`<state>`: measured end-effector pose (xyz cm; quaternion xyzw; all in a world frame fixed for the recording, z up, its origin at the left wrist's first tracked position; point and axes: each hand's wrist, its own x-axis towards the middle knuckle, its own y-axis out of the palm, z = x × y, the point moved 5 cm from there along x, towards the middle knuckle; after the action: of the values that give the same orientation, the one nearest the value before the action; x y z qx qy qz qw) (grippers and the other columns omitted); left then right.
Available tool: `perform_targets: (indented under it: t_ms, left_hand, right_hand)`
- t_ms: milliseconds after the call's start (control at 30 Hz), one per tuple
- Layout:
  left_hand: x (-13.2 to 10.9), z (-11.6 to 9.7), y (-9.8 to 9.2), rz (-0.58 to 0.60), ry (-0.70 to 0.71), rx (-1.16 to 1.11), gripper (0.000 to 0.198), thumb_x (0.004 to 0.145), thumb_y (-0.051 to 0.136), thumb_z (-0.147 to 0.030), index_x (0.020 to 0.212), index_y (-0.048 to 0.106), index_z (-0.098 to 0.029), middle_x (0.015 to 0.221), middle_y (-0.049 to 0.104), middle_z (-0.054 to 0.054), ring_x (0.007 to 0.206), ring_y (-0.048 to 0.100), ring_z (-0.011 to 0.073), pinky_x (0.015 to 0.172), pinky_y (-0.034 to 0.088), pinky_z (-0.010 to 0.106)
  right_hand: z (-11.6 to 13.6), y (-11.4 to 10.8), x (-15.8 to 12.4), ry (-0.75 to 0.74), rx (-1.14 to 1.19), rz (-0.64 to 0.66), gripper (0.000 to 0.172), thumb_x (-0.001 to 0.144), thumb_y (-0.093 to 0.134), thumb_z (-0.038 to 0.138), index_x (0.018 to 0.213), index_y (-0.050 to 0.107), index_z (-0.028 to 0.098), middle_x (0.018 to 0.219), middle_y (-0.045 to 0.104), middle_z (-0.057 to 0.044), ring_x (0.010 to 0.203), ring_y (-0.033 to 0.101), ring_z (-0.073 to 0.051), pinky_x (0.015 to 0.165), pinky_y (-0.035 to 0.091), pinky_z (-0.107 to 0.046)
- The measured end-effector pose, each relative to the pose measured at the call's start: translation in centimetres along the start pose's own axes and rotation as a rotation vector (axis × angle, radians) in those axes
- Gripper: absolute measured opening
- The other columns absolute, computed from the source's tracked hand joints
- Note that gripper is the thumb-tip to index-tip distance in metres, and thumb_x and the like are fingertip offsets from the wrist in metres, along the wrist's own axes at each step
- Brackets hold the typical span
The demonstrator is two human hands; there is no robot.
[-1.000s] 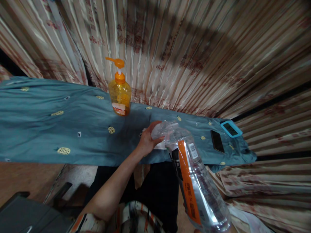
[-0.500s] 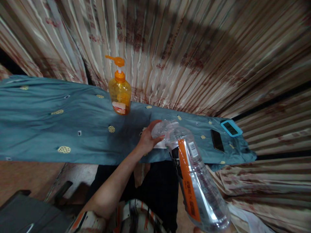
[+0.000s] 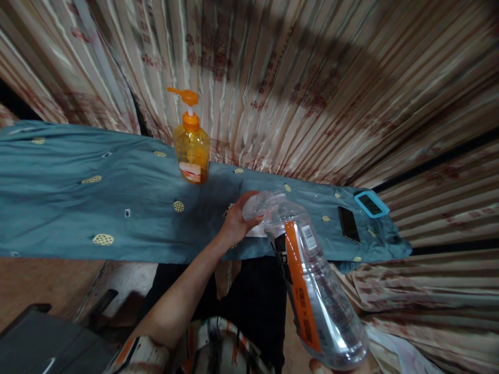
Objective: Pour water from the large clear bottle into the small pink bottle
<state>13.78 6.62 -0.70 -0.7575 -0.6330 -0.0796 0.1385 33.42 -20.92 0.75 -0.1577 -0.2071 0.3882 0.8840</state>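
A large clear plastic bottle (image 3: 315,291) with an orange and black label is tilted, its neck end over the cloth and its base low at the right. My right hand (image 3: 322,367) supports it by the base, mostly hidden under and behind it. My left hand (image 3: 238,218) is wrapped round a small clear plastic container (image 3: 252,206), which meets the mouth of the bottle. Whether any liquid passes between them is too unclear to tell. Something white and flat (image 3: 256,231) shows under the container.
An orange pump bottle (image 3: 192,154) stands at the back of the teal cloth-covered table (image 3: 148,228). To the right lie a black phone (image 3: 349,224) and a light-blue framed digital clock (image 3: 371,203). Pleated curtains (image 3: 241,93) hang behind. A dark grey seat (image 3: 47,345) is at lower left.
The bottle's base has risen very slightly, and more of my right hand's fingertips shows beneath it. My left hand keeps its hold on the small container.
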Motion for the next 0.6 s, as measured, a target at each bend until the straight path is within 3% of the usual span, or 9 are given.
perform_targets:
  t_ms: [300, 600]
  left_hand:
    - [0.1, 0.1, 0.0, -0.002, 0.018, -0.035, 0.058, 0.075, 0.079, -0.035, 0.127, 0.061, -0.018, 0.124, 0.072, 0.011, 0.111, 0.068, 0.0271, 0.097, 0.053, 0.039]
    - [0.0, 0.5, 0.2, -0.004, 0.017, -0.037, 0.057, 0.075, 0.078, -0.03, 0.128, 0.06, -0.02, 0.129, 0.07, 0.01, 0.115, 0.068, 0.0264, 0.099, 0.053, 0.037]
  right_hand:
    - [0.5, 0.3, 0.2, -0.011, 0.016, 0.016, 0.045, 0.094, 0.066, 0.043, 0.133, 0.058, 0.02, 0.135, 0.062, -0.01, 0.116, 0.065, -0.026, 0.096, 0.057, -0.05]
    - [-1.2, 0.1, -0.3, 0.004, 0.005, 0.0, 0.047, 0.095, 0.064, 0.048, 0.132, 0.058, 0.02, 0.131, 0.065, -0.01, 0.111, 0.067, -0.024, 0.093, 0.058, -0.048]
